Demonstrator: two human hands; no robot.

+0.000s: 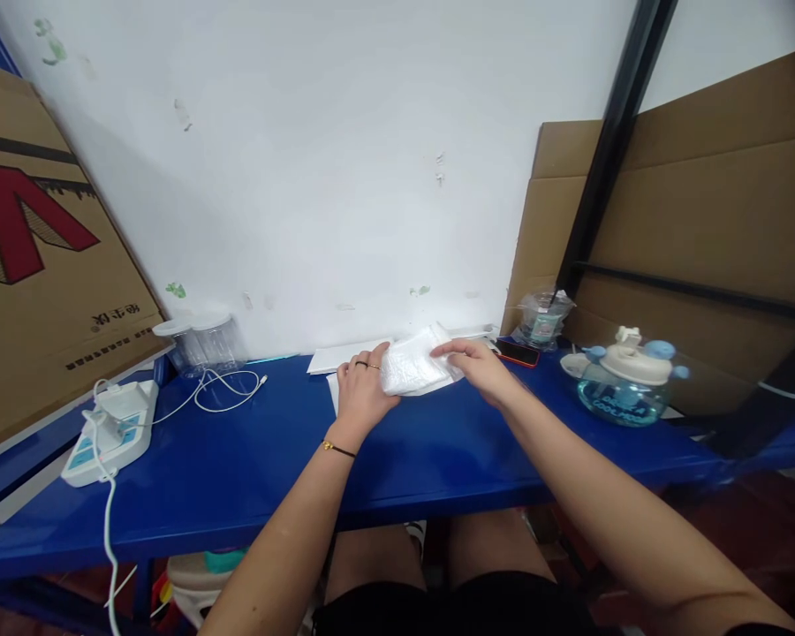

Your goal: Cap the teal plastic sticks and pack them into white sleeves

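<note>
While the left hand (363, 387) clasps the left edge of the packet (412, 364) just below frame centre, and the half-curled right hand (480, 364) touches its right side, grip unclear, the slick-looking plastic could slip if the left hold loosened.

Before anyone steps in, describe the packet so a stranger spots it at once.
Find the long blue table against the white wall. Near the middle of its far side, look between the left hand and the right hand. There is the packet: white, shiny and crinkled, unlike the flat, dull white papers beside it.
</note>
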